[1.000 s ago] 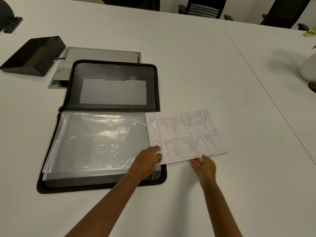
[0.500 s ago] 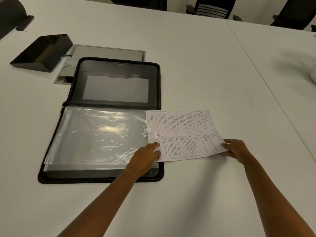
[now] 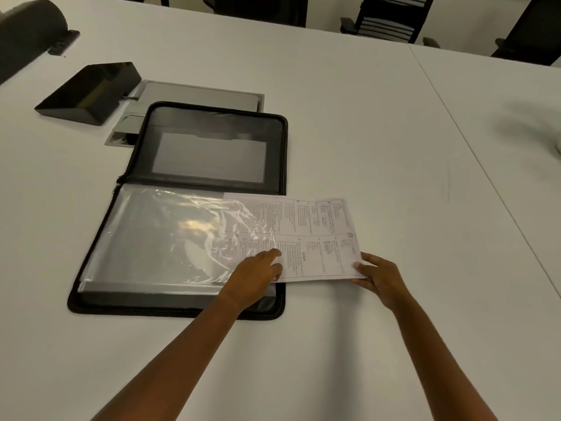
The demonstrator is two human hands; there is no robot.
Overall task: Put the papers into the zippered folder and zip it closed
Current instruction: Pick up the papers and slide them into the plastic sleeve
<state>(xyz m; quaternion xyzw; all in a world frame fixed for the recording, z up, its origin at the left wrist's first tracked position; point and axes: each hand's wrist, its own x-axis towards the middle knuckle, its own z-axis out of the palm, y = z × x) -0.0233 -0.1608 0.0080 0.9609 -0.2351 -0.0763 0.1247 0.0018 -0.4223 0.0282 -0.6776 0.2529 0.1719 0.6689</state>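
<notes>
A black zippered folder (image 3: 209,305) lies open on the white table, its near half covered by a clear plastic sleeve (image 3: 158,238). A printed paper (image 3: 315,235) sticks out of the sleeve's right side, its left part inside under the plastic. My left hand (image 3: 258,275) pinches the sleeve's open right edge at the near corner. My right hand (image 3: 379,275) grips the paper's near right corner, thumb on top.
A black wedge-shaped box (image 3: 88,92) and a grey table cable hatch (image 3: 197,92) lie behind the folder. Dark office chairs (image 3: 391,16) stand along the table's far edge. A seam (image 3: 473,153) between two tabletops runs down the right.
My right hand went from the paper's near edge to its right corner and pushed it left. The paper now sits partly inside the sleeve. My left hand stayed at the sleeve's edge.
</notes>
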